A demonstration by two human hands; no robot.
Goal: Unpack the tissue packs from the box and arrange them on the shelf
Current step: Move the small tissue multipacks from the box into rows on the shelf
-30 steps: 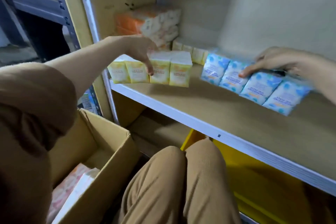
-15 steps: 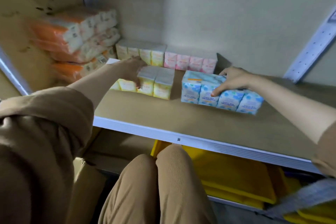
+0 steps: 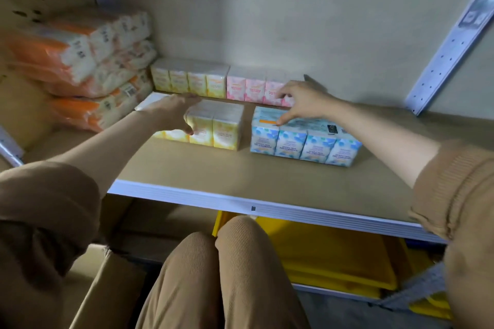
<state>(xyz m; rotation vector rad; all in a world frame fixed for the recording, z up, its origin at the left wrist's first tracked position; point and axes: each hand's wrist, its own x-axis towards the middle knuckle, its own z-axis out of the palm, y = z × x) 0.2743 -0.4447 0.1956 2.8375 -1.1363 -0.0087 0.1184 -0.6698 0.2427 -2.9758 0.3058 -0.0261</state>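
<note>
On the shelf (image 3: 240, 168), left hand (image 3: 171, 112) clasps yellow pack (image 3: 222, 125); right hand (image 3: 302, 100), fingers relaxed, touches blue pack (image 3: 304, 141).

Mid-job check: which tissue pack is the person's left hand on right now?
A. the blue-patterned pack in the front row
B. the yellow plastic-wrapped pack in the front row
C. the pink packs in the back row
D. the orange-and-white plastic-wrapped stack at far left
B: the left hand lies over the yellow plastic-wrapped pack, thumb down its front face, while the right hand touches the blue-patterned pack.
</note>
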